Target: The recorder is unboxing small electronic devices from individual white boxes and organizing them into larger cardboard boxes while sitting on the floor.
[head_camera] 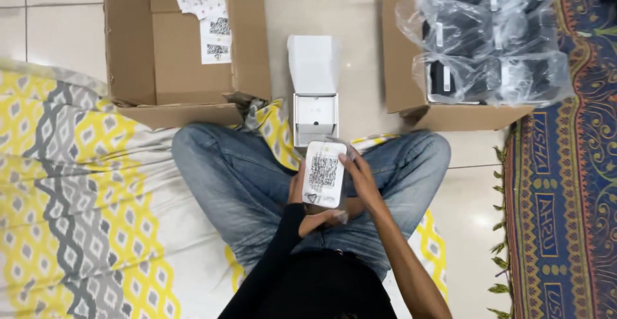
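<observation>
A white label sheet (324, 173) with a square code is gripped by both hands, left hand (307, 213) beneath, right hand (360, 177) along its edge, above crossed jeans. Just beyond, an open white box (315, 110) stands on the floor (360, 49), between an open cardboard box (186, 55) and a carton of plastic-bagged black devices (488, 36).

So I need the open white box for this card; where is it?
The open white box sits on the floor at centre, just beyond the person's knees, between the two cardboard boxes.
</observation>
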